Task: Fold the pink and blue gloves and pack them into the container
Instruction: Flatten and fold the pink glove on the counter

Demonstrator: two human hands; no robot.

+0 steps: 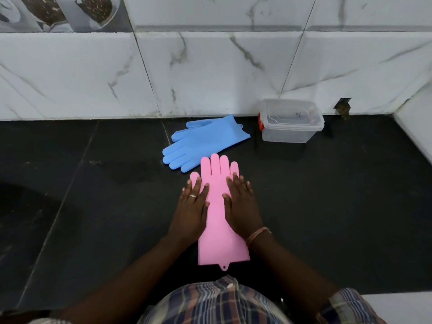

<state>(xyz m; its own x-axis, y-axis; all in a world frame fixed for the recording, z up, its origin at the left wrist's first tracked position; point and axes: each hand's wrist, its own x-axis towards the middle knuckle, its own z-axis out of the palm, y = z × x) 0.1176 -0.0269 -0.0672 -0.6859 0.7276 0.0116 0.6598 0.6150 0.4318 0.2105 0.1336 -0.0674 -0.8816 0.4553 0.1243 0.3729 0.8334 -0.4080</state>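
On dark counter (93,206), left hand (190,212), right hand (242,210) flat on pink glove (216,220)

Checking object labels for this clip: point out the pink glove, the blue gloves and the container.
pink glove (216,220): head view, on the bare palm strip between the two hands.
blue gloves (205,141): head view, on the palm of the top glove.
container (291,133): head view, on its clear front wall.
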